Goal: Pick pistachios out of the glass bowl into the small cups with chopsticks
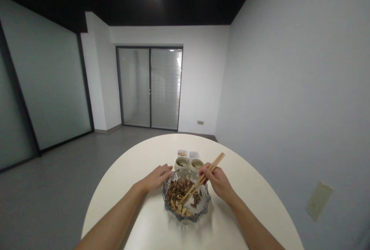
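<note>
Head view: looks forward and down over a round white bench (135, 161), both bare forearms coming in from the bottom edge, cut off there.
Left hand (156, 177): palm down, fingers pressed together and stretched toward the bowl, holding nothing; hard to tell if the fingertips touch the rim.
Right hand (217, 182): raised over the bowl's right side, pinching the chopsticks between thumb and fingers.
Wooden chopsticks (200, 178): a pair, held slanting, upper ends sticking out past the hand, tips down inside the bowl.
Cut-glass bowl (186, 217): on the bench's near half, between both hands.
Striped seeds (175, 189): dark shelled seeds, probably sunflower, heaped in the bowl with pale bits among them.
Ceramic cups (182, 163): two, just beyond the bowl, contents dark and hard to make out.
White square dishes (193, 155): two, behind the cups; one holds small pale pieces.
Hidden: right fingers partly cover the chopsticks; chopstick tips are lost among the seeds.
Room: sliding glass door (149, 88) ahead, grey floor (58, 188) on the left.
</note>
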Motion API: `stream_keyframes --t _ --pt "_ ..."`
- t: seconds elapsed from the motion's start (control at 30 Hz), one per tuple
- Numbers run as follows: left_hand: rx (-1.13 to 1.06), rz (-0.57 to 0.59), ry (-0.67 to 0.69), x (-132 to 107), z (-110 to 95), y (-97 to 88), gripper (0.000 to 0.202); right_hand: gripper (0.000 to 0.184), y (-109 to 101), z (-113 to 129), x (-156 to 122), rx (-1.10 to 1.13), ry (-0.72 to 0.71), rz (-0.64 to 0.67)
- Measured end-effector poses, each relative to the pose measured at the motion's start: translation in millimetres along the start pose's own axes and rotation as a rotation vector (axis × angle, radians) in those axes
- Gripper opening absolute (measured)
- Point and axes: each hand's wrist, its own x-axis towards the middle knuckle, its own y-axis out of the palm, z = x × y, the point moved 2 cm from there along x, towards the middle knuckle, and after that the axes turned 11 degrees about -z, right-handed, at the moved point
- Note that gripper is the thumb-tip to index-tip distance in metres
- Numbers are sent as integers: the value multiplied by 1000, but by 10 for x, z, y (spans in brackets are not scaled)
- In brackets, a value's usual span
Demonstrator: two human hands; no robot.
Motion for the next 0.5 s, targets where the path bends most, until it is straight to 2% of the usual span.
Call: stream_keyframes --t 0.17,0.5 --pt "-5 1 4 2 -7 -5 77 60 15 2 -1 -16 3 -2" --pt "-11 -1 5 6 -2 -7 78 64 -115 29 63 -4 -20 -103"
